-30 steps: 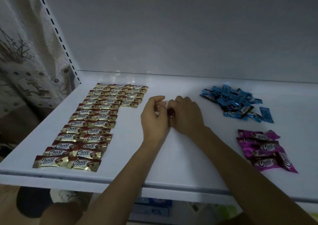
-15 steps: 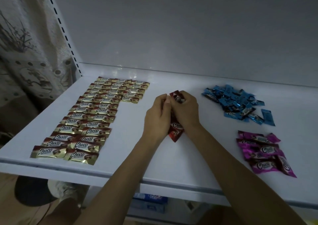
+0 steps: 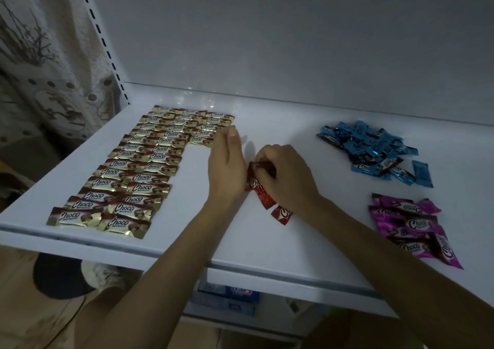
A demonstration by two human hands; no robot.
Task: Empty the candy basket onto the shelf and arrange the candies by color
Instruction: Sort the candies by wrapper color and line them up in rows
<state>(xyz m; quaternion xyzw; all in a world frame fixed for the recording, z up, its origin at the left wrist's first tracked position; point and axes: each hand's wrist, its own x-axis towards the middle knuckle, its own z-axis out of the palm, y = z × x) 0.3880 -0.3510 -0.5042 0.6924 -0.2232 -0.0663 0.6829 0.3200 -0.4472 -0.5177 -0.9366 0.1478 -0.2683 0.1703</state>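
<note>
Several gold candies (image 3: 128, 177) lie in neat rows on the left of the white shelf (image 3: 187, 241). Blue candies (image 3: 371, 151) form a loose pile at the back right, and pink candies (image 3: 411, 228) lie at the front right. In the middle lie a few red candies (image 3: 263, 196). My right hand (image 3: 286, 177) curls its fingers round red candies on the shelf. My left hand (image 3: 227, 167) stands on its edge beside them, fingers straight, touching the red candies' left side. The basket is out of view.
The shelf's back wall (image 3: 294, 41) rises behind the candies. A slotted upright (image 3: 104, 46) and a patterned curtain (image 3: 40, 68) stand at the left. Below the shelf's front edge a lower shelf holds blue-and-white packs (image 3: 227, 295).
My hands have drawn apart. The left hand opened and straightened, moving slightly left. More red candies now show under the right hand, spread toward the front.
</note>
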